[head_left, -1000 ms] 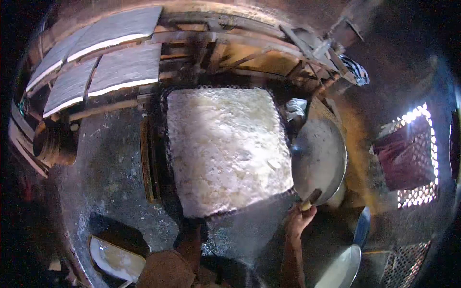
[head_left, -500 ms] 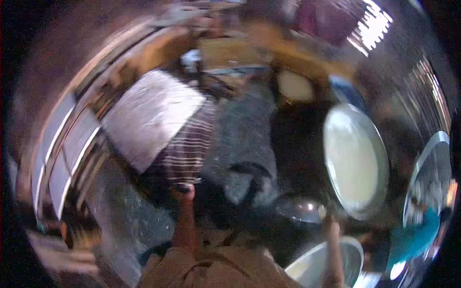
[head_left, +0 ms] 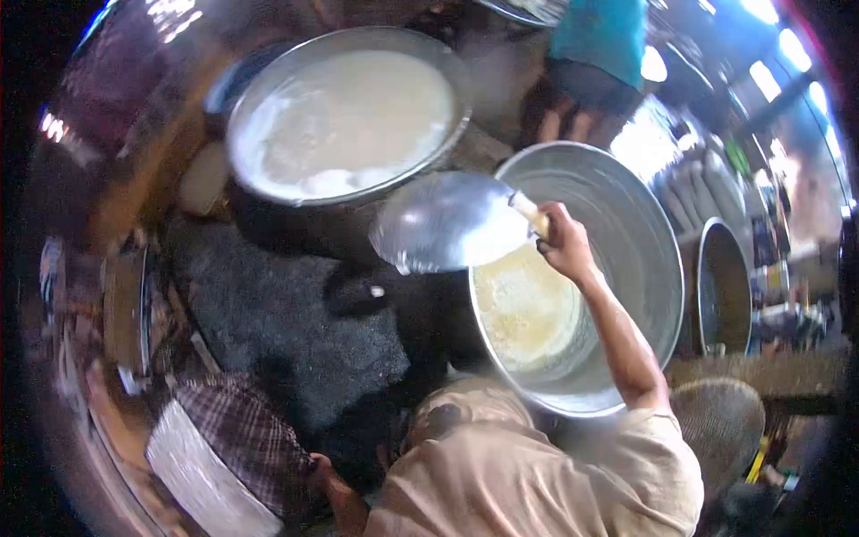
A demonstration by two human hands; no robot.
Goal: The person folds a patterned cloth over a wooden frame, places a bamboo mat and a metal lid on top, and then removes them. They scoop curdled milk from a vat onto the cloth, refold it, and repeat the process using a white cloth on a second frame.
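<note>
My right hand (head_left: pixel 567 242) is closed round the pale handle (head_left: pixel 530 213) of a wide, shiny metal scoop (head_left: pixel 452 224). The scoop is over the left rim of a deep metal pot (head_left: pixel 635 233) with yellowish, foamy liquid (head_left: pixel 528 309) at its bottom. Down at the lower left, my left hand (head_left: pixel 320 472) grips the end of a dark checked cloth (head_left: pixel 242 430). That cloth lies against a flat, whitish board (head_left: pixel 201 474). What the hand holds beneath the cloth is hidden.
A large metal basin (head_left: pixel 234 148) of milky liquid stands beyond the scoop. Another person in a teal shirt (head_left: pixel 598 40) is behind the pot. To the right are a second metal pot (head_left: pixel 750 295), a wooden beam (head_left: pixel 769 371) and a round woven basket (head_left: pixel 716 421).
The view has swung right, bringing the pot and basin to the middle. My right hand has come up with the scoop over the pot's rim; the board and cloth now show at the lower left.
</note>
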